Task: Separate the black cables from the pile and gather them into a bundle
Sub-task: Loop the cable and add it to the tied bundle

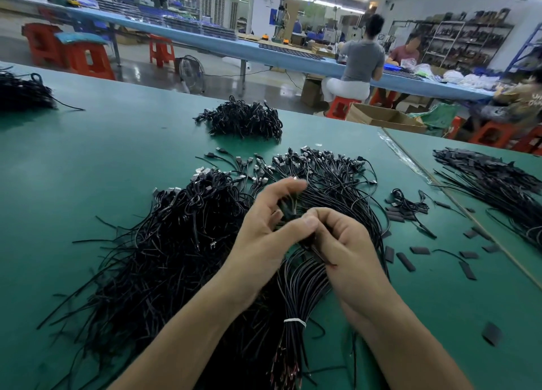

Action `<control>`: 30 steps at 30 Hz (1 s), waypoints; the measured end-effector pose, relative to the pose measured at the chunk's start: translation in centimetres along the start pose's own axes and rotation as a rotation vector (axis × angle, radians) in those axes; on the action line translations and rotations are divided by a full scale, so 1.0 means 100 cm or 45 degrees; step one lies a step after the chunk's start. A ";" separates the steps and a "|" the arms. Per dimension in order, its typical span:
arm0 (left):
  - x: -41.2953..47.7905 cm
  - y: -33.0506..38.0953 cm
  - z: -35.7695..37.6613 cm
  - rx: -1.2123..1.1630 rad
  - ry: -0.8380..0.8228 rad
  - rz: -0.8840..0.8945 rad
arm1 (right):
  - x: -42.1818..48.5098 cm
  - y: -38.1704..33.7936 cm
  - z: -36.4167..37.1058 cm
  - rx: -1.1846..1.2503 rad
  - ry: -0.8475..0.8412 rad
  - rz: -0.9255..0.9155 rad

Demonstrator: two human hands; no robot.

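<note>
While the left hand [264, 225] and the right hand [343, 243] meet over the middle of the green counter [88, 143], the step looks to be picking a few black cables [289, 210] out of the tangle and laying them in with the gathered ones. The left hand has its fingers curled, thumb and forefinger pinching dark strands. The right hand is closed in a pinch on what seem to be the same strands, one of which runs on under its palm. Just below the hands lies the bundle [293, 287], its cables running straight toward the person and cinched by a white tie [294, 321]. Beyond the fingers the connector ends [322, 166] fan out. Against the bundle's left side sprawls the loose pile [164, 243], its ends pointing every way.

To do this well, I would pinch close to the connectors and draw each strand along its own length, not sideways, so its neighbours are not dragged along. One hand should anchor what is gathered while the other pulls, with all plugs kept at the far end. The short black sleeves [406, 261] scattered to the right could easily be swept in, so they are best left apart. A further heap [243, 119] sits well back and needs no attention yet
</note>
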State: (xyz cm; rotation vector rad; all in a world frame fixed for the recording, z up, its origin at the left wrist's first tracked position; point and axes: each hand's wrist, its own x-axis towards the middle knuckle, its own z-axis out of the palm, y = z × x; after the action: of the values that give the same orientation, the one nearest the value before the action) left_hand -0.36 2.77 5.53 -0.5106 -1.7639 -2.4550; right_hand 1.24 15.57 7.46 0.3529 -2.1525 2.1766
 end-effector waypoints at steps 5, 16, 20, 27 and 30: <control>0.003 -0.003 -0.010 0.242 0.008 -0.032 | 0.006 -0.004 -0.015 -0.230 -0.006 -0.135; 0.008 -0.006 -0.016 0.454 0.161 0.120 | 0.001 0.006 -0.008 -0.473 -0.103 -0.234; 0.010 -0.001 -0.016 0.353 0.142 0.009 | 0.000 0.012 -0.016 -0.511 -0.098 -0.157; 0.003 0.010 -0.004 0.031 -0.013 -0.016 | 0.004 0.015 -0.023 -0.532 0.082 -0.084; 0.001 0.004 0.001 0.197 0.023 0.057 | 0.008 0.016 -0.029 -0.514 0.175 -0.106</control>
State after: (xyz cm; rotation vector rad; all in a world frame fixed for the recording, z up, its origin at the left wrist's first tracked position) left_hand -0.32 2.78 5.91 -0.5056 -1.8942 -2.2628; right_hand -0.23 18.28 6.11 0.2511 -2.3736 1.6171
